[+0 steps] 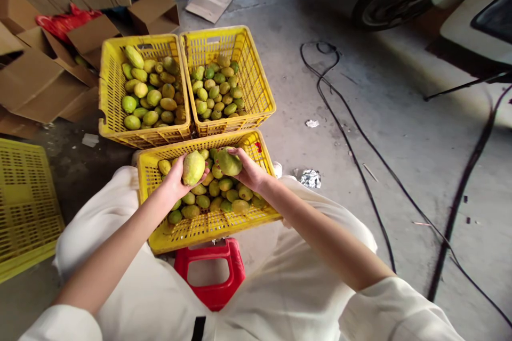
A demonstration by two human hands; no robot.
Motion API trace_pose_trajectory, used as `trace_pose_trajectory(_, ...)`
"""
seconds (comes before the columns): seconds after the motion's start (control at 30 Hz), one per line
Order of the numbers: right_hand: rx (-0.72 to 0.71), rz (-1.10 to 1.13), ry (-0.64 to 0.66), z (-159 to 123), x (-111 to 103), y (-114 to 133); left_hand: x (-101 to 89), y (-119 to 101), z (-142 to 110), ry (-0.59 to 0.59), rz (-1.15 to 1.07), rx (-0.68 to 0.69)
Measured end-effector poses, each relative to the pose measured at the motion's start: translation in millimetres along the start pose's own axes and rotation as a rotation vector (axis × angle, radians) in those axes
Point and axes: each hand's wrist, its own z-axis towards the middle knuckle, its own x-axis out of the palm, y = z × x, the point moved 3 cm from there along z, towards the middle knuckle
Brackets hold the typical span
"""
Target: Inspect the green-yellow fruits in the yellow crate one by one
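Observation:
My left hand [180, 173] is closed around a yellow papaya [194, 168] with a pointed end. Beside it, my right hand [248, 168] grips a greener papaya [229, 162], thumb over its top. Both fruits are held just above a yellow plastic crate [180, 240] between my knees. Several green and yellow papayas [214, 188] lie in that crate, partly covered by my hands. Farther away, two more yellow crates stand side by side: the left crate [106, 90] holds larger papayas [154, 97], the right crate [256, 80] smaller ones [218, 90].
A red plastic stool [216, 298] shows below the near crate. Open cardboard boxes [36, 85] are heaped at the left, above another yellow crate [24, 202]. Black cables [360, 154] and crumpled foil [311, 178] lie on the floor at the right, near a vehicle wheel [394, 2].

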Motion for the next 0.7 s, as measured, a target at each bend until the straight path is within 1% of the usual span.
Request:
trace_pose_trajectory(0.1, 0.023, 0.025, 0.014, -0.6, 1.1, 1.7, -1.1, -0.9, 0.4, -0.003, 0.013, -0.004)
trace_pose_trajectory(0.17, 0.031, 0.041, 0.039, -1.5, 1.8, 2.6, -0.5, -2.1, -0.2, 0.006, 0.046, 0.020)
trace_pose_trajectory(0.27, -0.016, 0.011, 0.057, -3.5, 2.0, 3.8, 0.8, -4.1, -1.2, 0.017, 0.082, 0.108)
trace_pose_trajectory(0.4, -0.073, -0.028, 0.070, -4.6, 2.1, 3.6, 2.1, -5.0, -2.2, 0.021, 0.066, 0.205)
trace_pose_trajectory(0.47, -0.069, -0.025, 0.066, -3.8, 1.8, 3.2, 3.1, -4.7, -3.2, 0.035, 0.059, 0.205)
trace_pose_trajectory(0.6, 0.010, -0.011, 0.063, -1.5, 2.5, 2.6, 4.3, -4.2, -5.5, 0.056, 0.034, 0.141)
trace_pose_trajectory(0.7, 0.015, 0.028, 0.059, -0.5, 3.3, 4.2, 4.3, -4.9, -6.0, 0.055, 0.016, 0.123)
